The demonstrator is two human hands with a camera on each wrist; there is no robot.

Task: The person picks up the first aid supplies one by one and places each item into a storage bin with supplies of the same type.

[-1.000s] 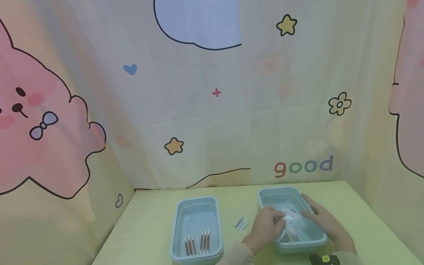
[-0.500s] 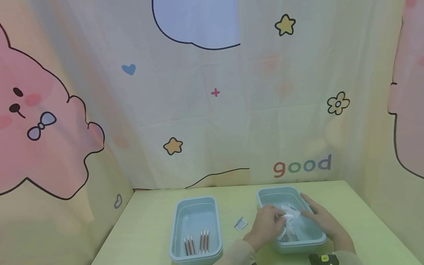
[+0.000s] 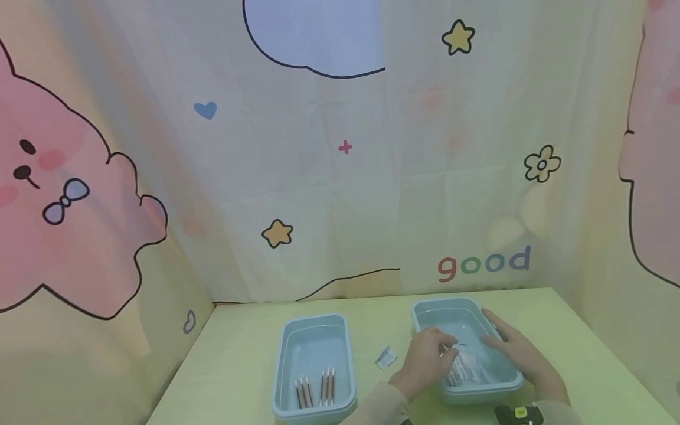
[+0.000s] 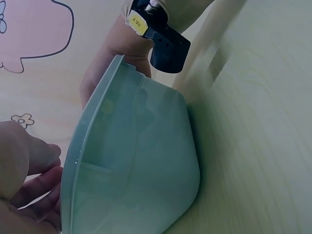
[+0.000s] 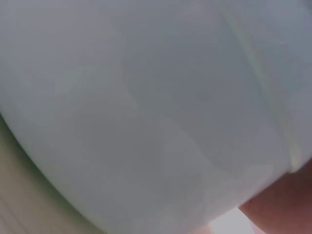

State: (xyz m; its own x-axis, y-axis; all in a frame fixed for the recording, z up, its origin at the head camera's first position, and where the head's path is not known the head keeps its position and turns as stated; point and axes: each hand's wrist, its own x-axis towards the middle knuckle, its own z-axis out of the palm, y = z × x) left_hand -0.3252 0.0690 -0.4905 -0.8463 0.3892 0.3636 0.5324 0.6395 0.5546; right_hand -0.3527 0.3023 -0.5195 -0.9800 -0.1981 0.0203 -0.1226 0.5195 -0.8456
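My left hand (image 3: pixel 429 358) reaches over the near-left rim of the right pale-blue plastic bin (image 3: pixel 480 388). Its thumb and forefinger are curled at the upper end of a clear crinkled plastic packet (image 3: pixel 468 367), which lies low inside the bin. In the left wrist view, the left fingertips (image 4: pixel 41 187) go behind the rim, so what they touch is hidden there. On the bin's right side my right hand (image 3: pixel 526 357) grips the rim, thumb inside and fingers along the outer wall. The right wrist view is filled by the bin's blurred outer wall (image 5: pixel 146 107).
A second pale-blue bin (image 3: pixel 314 321) stands to the left, with several brown-and-white cotton swabs (image 3: pixel 326 386) in two groups. A small crumpled wrapper piece (image 3: pixel 385 358) lies between the bins on the pale wood-look table (image 3: pixel 239 348). A patterned curtain (image 3: pixel 329 195) hangs behind.
The clear packet rose slightly under my left fingers, then sank and spread flatter toward the bin's near end. My left hand has barely moved. The right hand stays on the rim.
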